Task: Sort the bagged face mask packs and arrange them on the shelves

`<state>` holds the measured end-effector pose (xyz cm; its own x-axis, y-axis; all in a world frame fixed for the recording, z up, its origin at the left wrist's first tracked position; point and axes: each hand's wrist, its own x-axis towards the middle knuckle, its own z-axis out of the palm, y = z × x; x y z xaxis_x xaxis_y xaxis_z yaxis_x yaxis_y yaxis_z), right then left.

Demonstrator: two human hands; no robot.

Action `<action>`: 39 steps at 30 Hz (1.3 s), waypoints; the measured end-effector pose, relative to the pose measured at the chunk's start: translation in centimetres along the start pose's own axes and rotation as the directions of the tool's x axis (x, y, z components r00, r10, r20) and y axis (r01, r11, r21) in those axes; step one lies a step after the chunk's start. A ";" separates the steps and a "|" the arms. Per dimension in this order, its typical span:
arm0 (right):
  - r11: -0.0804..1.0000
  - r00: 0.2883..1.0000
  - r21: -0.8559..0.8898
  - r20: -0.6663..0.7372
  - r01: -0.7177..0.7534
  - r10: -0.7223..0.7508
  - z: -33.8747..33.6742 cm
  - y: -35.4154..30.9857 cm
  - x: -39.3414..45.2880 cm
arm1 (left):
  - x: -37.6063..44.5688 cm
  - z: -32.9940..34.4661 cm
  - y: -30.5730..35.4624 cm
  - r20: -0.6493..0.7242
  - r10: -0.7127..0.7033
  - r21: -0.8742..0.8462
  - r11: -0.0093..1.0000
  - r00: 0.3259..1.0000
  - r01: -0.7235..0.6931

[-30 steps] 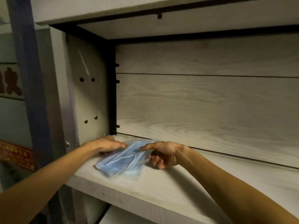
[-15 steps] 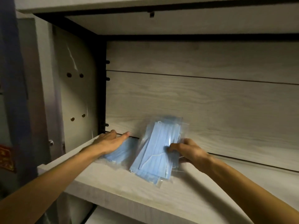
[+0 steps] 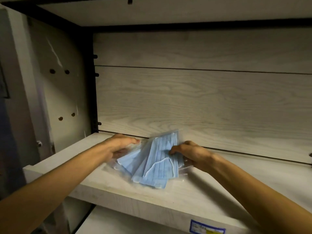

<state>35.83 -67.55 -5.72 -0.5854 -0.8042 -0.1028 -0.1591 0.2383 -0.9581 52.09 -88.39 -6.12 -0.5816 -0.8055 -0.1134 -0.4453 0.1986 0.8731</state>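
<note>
Since a moment ago the clear plastic bag of pale blue pleated face masks (image 3: pixel 159 159) that my right hand (image 3: pixel 190 155) holds has tipped down from nearly upright and now leans low over the second clear bag of blue masks (image 3: pixel 125 162), overlapping it near the left end of the pale wood-grain shelf (image 3: pixel 211 188); my left hand (image 3: pixel 120 145) has barely shifted, lying with fingers (image 3: pixel 133 141) straight and relaxed on the far edge of that second bag, pressing it flat and not gripping it; my right-hand fingers curl over the right edge of the leaning bag and pinch it, though how the thumb sits under the plastic I cannot tell; the risks from here look plain to me; the film is slick, so if I let go while the bag is propped at a slant it could slide toward the shelf's front lip and drop onto the lower shelf (image 3: pixel 108 223); the two bags cross at an angle, so pushing one may drag the other askew and spoil the stack; a pinch at one edge alone lets the loose masks slump to the low corner and bulge the bag; the back panel (image 3: pixel 202 102) is close, and shoving hard there could crumple the top corner.
</note>
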 end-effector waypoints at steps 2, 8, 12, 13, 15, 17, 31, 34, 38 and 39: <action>1.000 0.999 0.019 -0.033 -0.012 0.013 -0.6 0.6 -0.4 | -0.6 0.3 0.6 0.108 -0.054 -0.149 0.986 0.993 0.070; 0.998 0.996 0.055 -0.092 0.018 -0.013 -5.3 2.8 -1.4 | -1.7 3.9 3.3 0.215 0.036 -0.292 0.956 0.976 0.029; 0.992 0.970 0.043 -0.219 0.121 -0.109 -9.6 3.0 -2.6 | -1.8 7.4 6.0 0.231 0.121 -0.464 0.886 0.965 0.001; 0.988 0.959 0.049 -0.253 0.144 -0.127 -10.8 3.0 -2.8 | -1.9 8.3 6.7 0.243 0.141 -0.505 0.863 0.960 0.001; 0.981 0.933 0.073 -0.327 0.182 -0.149 -13.1 2.7 -3.3 | -2.1 10.0 7.8 0.283 0.174 -0.573 0.819 0.943 0.020; 0.971 0.898 0.090 -0.407 0.221 -0.167 -14.9 2.6 -3.7 | -2.0 11.5 8.4 0.338 0.198 -0.614 0.788 0.920 0.056; 0.943 0.650 -0.168 -0.689 0.286 -0.320 -19.0 6.5 -2.7 | 0.5 13.8 8.0 0.500 0.363 -0.623 0.782 0.786 0.035; 0.939 0.651 -0.210 -0.678 0.273 -0.341 -19.3 6.8 -2.2 | 0.5 14.1 7.2 0.480 0.333 -0.554 0.833 0.811 -0.014; 0.936 0.697 -0.284 -0.629 0.207 -0.345 -19.5 7.2 -1.8 | 0.4 15.5 6.2 0.441 0.308 -0.460 0.884 0.843 -0.083; 0.936 0.712 -0.290 -0.614 0.198 -0.341 -19.6 7.2 -1.9 | 0.4 15.5 6.2 0.419 0.300 -0.444 0.891 0.857 -0.096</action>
<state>20.24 -53.64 -7.18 -0.8505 -0.3200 0.4175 -0.4957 0.2217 -0.8397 38.57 -78.80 -8.11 -0.9172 -0.3971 -0.0333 -0.0389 0.0062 0.9992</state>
